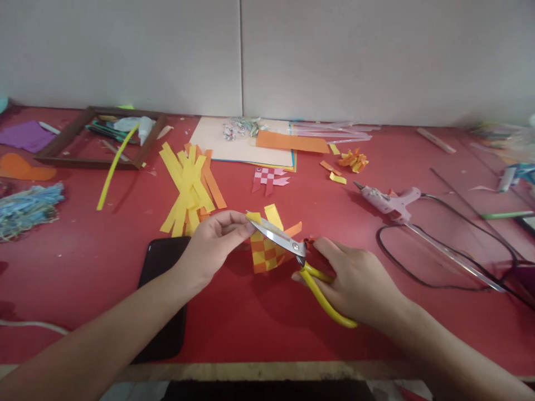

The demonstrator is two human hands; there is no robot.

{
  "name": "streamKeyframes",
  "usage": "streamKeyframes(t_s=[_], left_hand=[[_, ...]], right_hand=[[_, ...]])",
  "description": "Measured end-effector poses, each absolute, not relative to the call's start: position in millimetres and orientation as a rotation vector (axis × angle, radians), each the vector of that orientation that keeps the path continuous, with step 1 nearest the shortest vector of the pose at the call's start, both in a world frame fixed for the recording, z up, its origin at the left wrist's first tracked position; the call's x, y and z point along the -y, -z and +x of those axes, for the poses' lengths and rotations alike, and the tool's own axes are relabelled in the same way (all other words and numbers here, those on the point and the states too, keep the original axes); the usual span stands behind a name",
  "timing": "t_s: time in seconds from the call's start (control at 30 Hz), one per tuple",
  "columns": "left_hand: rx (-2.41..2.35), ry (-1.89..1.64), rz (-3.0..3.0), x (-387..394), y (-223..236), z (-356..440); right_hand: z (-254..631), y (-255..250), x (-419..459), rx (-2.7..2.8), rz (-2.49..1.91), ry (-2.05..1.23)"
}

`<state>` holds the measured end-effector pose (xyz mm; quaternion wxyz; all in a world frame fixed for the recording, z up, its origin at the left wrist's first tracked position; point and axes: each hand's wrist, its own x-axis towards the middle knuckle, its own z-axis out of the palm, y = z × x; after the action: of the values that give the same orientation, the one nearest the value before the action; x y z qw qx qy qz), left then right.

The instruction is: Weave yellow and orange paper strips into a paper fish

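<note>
At the near edge of the red tabletop (234, 328), a black phone (161, 301) lies flat, partly beneath the left forearm. Just beyond it, the left hand (219, 239) pinches the end of a yellow strip on the woven paper piece (265, 256), a yellow and orange checkered shape with loose strips sticking out, held between the two hands. The right hand (355, 273) is closed around the yellow handles of the scissors (288, 242), whose blades point toward the left fingertips and cross in front of the woven piece. Farther left, yellow paper strips (188, 186) lie in a crossed pile over orange ones. To the right, a pink glue gun (390, 203) rests with a clear stick at its back and a black cord looping beside it. Beyond the hands sits a small pink checkered fish (267, 178), with orange and yellow curled scraps (354, 160) to its right. Farther back are stacked paper sheets (234, 146) with an orange piece (292, 141) on top, and at the left a brown wooden frame (90, 161) around a white bottle (144, 129) and other tools, near the pale wall (334, 61).
</note>
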<state>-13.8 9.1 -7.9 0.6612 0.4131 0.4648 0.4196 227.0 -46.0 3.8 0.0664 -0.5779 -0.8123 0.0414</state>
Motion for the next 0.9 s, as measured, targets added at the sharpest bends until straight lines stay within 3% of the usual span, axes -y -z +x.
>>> streamKeyframes(t_s=[0.9], left_hand=[[-1.019,-0.967,0.9,-10.5,8.4,-12.8]], right_hand=[[228.0,0.4,45.8,2.446,-1.732,-0.065]])
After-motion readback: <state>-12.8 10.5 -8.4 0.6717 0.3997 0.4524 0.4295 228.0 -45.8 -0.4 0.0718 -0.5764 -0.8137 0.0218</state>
